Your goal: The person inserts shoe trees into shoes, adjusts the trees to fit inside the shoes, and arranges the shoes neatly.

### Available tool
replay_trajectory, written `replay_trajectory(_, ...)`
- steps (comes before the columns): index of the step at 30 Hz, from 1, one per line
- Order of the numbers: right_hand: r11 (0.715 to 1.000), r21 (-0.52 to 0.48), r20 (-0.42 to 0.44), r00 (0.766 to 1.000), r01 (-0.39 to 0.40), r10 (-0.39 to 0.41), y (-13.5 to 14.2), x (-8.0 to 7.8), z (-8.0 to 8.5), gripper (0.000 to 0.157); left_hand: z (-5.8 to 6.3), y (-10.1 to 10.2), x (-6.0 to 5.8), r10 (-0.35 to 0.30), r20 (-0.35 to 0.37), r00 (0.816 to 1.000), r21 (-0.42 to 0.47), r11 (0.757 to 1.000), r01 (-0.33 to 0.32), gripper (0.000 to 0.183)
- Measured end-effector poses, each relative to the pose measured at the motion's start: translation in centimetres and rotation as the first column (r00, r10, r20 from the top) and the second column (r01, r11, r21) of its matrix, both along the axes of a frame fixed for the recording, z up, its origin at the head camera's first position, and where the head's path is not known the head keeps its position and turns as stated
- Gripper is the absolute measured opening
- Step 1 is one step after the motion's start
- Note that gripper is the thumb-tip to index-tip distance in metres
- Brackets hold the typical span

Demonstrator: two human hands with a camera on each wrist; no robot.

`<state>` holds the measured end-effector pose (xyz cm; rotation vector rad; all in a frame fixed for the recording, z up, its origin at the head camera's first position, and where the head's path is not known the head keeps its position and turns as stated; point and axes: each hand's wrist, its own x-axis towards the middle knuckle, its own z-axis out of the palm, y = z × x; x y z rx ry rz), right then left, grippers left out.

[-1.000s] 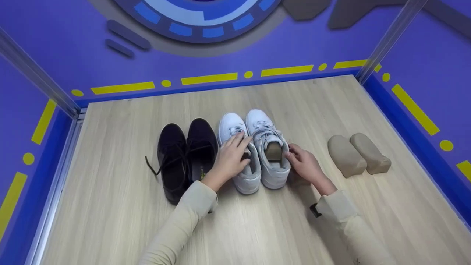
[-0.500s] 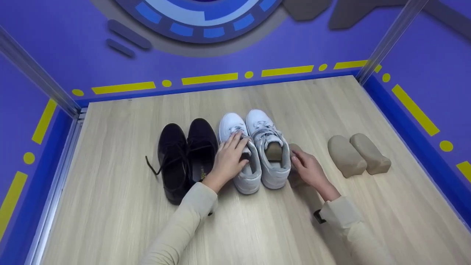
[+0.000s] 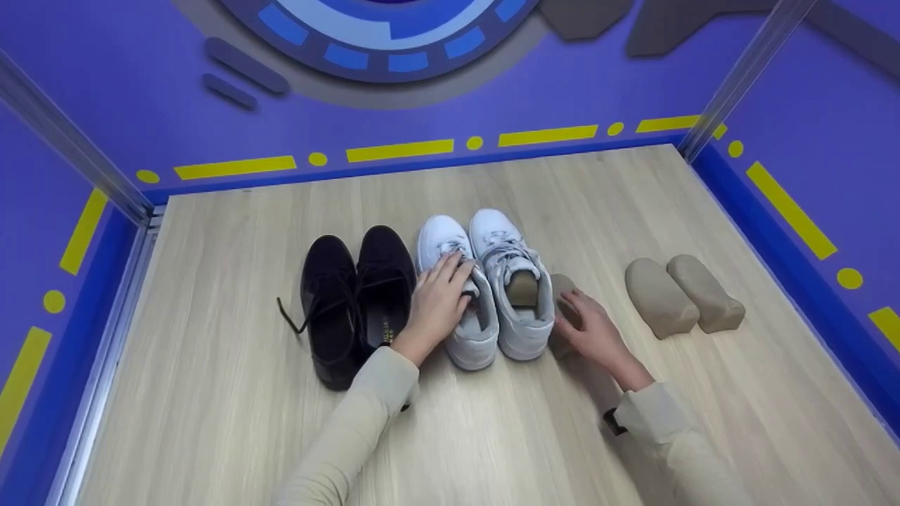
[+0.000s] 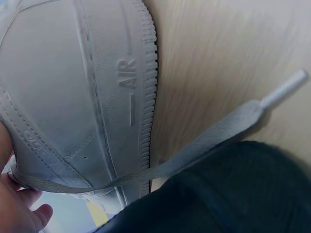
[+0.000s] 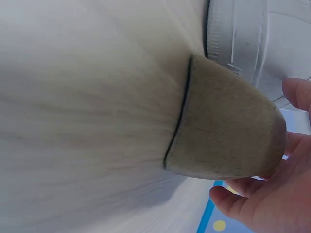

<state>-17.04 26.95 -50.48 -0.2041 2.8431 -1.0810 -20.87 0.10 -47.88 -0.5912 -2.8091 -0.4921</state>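
In the head view my left hand (image 3: pixel 439 299) rests over the laces and opening of the left white sneaker (image 3: pixel 474 351). Its fingertips lie near a loose lace (image 4: pixel 194 153) in the left wrist view. My right hand (image 3: pixel 598 334) reaches round a beige shoe-shaped insert (image 5: pixel 228 128) standing on the floor beside the right white sneaker (image 3: pixel 524 341). In the right wrist view the thumb (image 5: pixel 297 93) is apart from the insert, on the sneaker's side; the other fingers are partly hidden behind it. Something brownish (image 3: pixel 523 288) sits inside the right sneaker.
A pair of black lace-up shoes (image 3: pixel 329 302) stands left of the sneakers, one lace trailing outward. Two more beige inserts (image 3: pixel 661 299) lie farther right on the wooden floor (image 3: pixel 211 422). Blue-purple walls (image 3: pixel 422 105) bound the back and sides.
My right hand has left the edge of the right sneaker and moved slightly right, to the insert beside it, with its fingers spread wider. The left hand has barely moved.
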Motion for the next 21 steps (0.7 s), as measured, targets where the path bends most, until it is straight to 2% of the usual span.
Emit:
replay_trajectory(6, 1.000, 0.014, 0.007, 1.000, -0.012, 0.012, 0.13, 0.31, -0.38, 0.056, -0.25, 0.02, -0.05, 0.001, -0.032, 0.999, 0.023, 1.000, 0.000, 0.050)
replay_trajectory(11, 1.000, 0.022, 0.020, 1.000, -0.015, 0.014, 0.18, 0.36, -0.57, 0.057, -0.25, -0.01, -0.03, 0.001, -0.031, 1.000, 0.037, 0.999, 0.000, 0.049)
replay_trajectory(16, 1.000, 0.001, 0.036, 0.999, -0.025, 0.025, 0.36, 0.42, -0.69, 0.064, -0.28, -0.04, -0.01, -0.001, -0.027, 1.000, 0.052, 0.999, 0.002, 0.050)
replay_trajectory(21, 0.999, -0.034, 0.062, 0.998, -0.030, 0.032, 0.59, 0.53, -1.00, 0.071, -0.50, -0.07, -0.03, 0.003, -0.058, 0.998, 0.056, 0.998, 0.000, 0.050)
